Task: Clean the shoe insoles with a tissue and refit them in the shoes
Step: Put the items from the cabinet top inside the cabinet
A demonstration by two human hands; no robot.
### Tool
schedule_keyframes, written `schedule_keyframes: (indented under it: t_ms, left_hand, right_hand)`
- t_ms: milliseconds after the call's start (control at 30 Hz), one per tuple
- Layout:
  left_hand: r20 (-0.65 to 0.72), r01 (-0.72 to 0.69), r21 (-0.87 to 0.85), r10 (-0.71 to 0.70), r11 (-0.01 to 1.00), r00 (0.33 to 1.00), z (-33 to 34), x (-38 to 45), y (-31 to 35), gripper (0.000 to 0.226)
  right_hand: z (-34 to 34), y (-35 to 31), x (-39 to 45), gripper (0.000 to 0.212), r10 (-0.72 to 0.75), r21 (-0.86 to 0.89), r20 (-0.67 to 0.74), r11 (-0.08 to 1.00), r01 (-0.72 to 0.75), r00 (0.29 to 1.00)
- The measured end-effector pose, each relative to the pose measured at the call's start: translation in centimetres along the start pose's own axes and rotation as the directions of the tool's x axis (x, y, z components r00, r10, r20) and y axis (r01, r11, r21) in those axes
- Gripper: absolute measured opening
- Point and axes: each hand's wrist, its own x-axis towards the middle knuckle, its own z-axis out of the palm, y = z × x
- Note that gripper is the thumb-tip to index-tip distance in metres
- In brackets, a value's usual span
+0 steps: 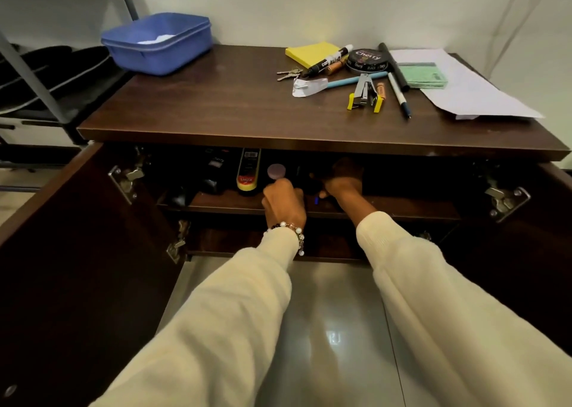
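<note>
Nearest the camera, two cream sleeves stretch out over a glossy tiled floor (325, 307) toward the open cabinet (278, 140), both its doors swung wide. The left hand (283, 202), beaded bracelet (294, 231) at the wrist, sits at the lip of the upper shelf (223, 199) with its fingers curled down around something dark; what it holds I cannot tell. The right hand (342, 179) is deeper in the shadow, fingers bent over a black shape (305, 179) between the two hands, and whether it truly grips it is too dim to say. That shape is most likely a shoe, the thing this job needs, but it reads only as a black mass with no insole visible. By my reckoning a shoe like that is light and fairly stiff at the heel, soft at the upper, so the heel collar or the sole edge is the place to take it; the insole inside should be thin, floppy and best peeled from the heel end. To the left on the shelf stands a polish bottle (247, 171) with a yellow base. Up on top, farther off: a blue plastic tub (161, 44) with something white inside, possibly tissue, a yellow notepad (311, 52), a Cherry polish tin (366, 61), a stapler (365, 92) and papers (464, 87).
</note>
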Motion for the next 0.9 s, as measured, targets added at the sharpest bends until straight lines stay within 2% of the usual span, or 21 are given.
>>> schedule_keyframes:
  t_ms: [100, 233, 333, 433, 533, 633, 700, 767, 833, 900]
  left_hand:
    - [0.004, -0.003, -0.007, 0.003, 1.0, 1.0, 0.1, 0.1, -0.2, 0.026]
    - [0.021, -0.011, -0.047, 0.012, 0.999, 1.0, 0.4, 0.4, -0.7, 0.029]
    - [0.004, -0.019, -0.077, 0.019, 0.997, 1.0, 0.3, 0.5, -1.2, 0.027]
    - [-0.028, -0.054, -0.113, 0.051, 0.992, 0.998, -0.5, 0.0, -1.6, 0.023]
    - [-0.135, -0.137, -0.117, 0.121, 0.984, 0.983, -2.4, -1.4, -1.6, 0.02]
    - [-0.296, -0.327, -0.184, 0.265, 0.927, 0.918, -4.9, -2.9, -0.9, 0.017]
    - [-0.404, -0.506, -0.224, 0.394, 0.833, 0.826, -6.9, -4.0, 0.3, 0.013]
    - [-0.456, -0.651, -0.22, 0.514, 0.726, 0.727, -8.7, -4.9, 2.1, 0.012]
    - [-0.452, -0.716, -0.174, 0.591, 0.676, 0.668, -10.1, -5.1, 4.2, 0.012]
    - [-0.407, -0.708, -0.132, 0.613, 0.694, 0.677, -10.9, -4.1, 6.6, 0.014]
  right_hand:
    - [-0.2, -0.4, -0.3, 0.044, -0.033, -0.082, -0.018, 0.996, 0.032, 0.999]
    - [0.7, -0.1, 0.4, 0.04, -0.043, -0.07, -0.024, 0.997, 0.041, 0.999]
    - [0.6, 0.1, 0.0, 0.027, -0.004, 0.068, -0.017, 0.998, 0.005, 1.0]
    - [0.1, 0.4, -1.7, 0.024, 0.081, 0.282, -0.073, 0.958, -0.057, 0.994]
    - [-1.2, 0.3, -4.8, 0.017, 0.089, 0.481, -0.145, 0.877, -0.009, 0.985]
    - [-4.5, -0.4, -8.9, 0.015, 0.004, 0.503, -0.134, 0.862, 0.065, 0.991]
    - [-7.6, -1.0, -11.6, 0.014, -0.081, 0.482, -0.052, 0.871, 0.095, 0.995]
    - [-11.0, -1.5, -13.6, 0.012, -0.143, 0.532, -0.043, 0.834, 0.144, 0.989]
    - [-13.8, -1.9, -13.9, 0.01, -0.14, 0.583, -0.169, 0.784, 0.213, 0.976]
    - [-15.7, -2.3, -12.6, 0.012, -0.081, 0.552, -0.357, 0.786, 0.28, 0.931]
